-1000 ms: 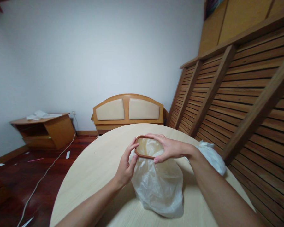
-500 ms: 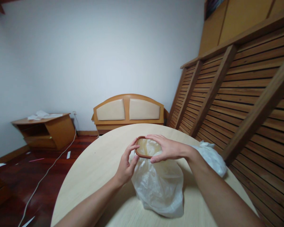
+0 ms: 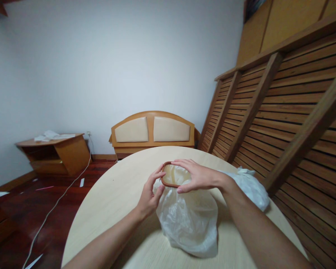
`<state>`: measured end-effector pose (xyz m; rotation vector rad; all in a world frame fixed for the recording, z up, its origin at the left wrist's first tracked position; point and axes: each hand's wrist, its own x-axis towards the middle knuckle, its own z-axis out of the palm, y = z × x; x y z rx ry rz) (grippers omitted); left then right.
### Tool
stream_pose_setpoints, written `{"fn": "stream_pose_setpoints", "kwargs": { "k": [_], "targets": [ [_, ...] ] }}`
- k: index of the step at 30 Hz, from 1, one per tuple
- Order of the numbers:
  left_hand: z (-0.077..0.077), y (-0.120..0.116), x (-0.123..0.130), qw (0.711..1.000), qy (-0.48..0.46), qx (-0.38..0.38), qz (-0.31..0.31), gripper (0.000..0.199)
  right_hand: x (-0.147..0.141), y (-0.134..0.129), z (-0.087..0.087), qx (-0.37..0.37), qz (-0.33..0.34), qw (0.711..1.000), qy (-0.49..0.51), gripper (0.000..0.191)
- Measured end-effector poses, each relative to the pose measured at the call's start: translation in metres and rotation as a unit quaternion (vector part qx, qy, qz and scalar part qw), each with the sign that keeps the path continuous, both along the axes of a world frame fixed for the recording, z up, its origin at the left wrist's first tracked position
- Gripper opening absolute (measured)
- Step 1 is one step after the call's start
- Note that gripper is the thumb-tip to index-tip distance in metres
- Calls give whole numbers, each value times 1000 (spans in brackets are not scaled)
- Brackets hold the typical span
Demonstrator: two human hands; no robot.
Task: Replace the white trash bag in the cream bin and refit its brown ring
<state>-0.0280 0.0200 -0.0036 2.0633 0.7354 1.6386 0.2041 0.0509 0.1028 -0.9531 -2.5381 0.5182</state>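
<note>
Head view has the left hand [image 3: 149, 191] and the right hand [image 3: 200, 176] holding a brown rim [image 3: 170, 185] between them, fingers curled on its two ends, over the top of a see-through plastic bag [image 3: 188, 222] midway between the left and right edges of the surface [image 3: 109, 209]. Compared with a second ago, the right hand sits slightly further left and covers more of the rim, which suggests a closer two-handed hold.

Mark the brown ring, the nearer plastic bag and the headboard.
Brown ring [image 3: 170, 185], head view, lower edge.
Nearer plastic bag [image 3: 189, 222], head view, middle of its front.
Headboard [image 3: 151, 129], head view, wooden strip between the cream panels.
</note>
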Motion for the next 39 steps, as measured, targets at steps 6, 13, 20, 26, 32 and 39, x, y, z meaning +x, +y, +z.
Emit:
{"fn": "stream_pose_setpoints", "kwargs": {
  "k": [6, 13, 20, 26, 32, 39],
  "targets": [
    [-1, 3, 1, 1000, -24, -6, -7, 35, -1, 1, -2, 7, -4, 1000, 8, 102],
    [1, 6, -4, 997, 27, 66, 20, 31, -6, 1, -3, 2, -29, 999, -20, 111],
    [0, 7, -15, 980, 117, 156, 28, 36, -9, 5, -4, -1, -13, 999, -31, 110],
    [-4, 11, -17, 971, 129, 197, 47, 39, -9, 8, -4, -6, -10, 999, -51, 112],
    [-9, 16, -15, 965, 115, 226, 68, 32, -9, 6, -7, -3, -17, 998, -59, 116],
    [-14, 7, -7, 989, 40, 132, 45, 42, -12, -4, -2, 36, 28, 999, 6, 98]
  ]
}}
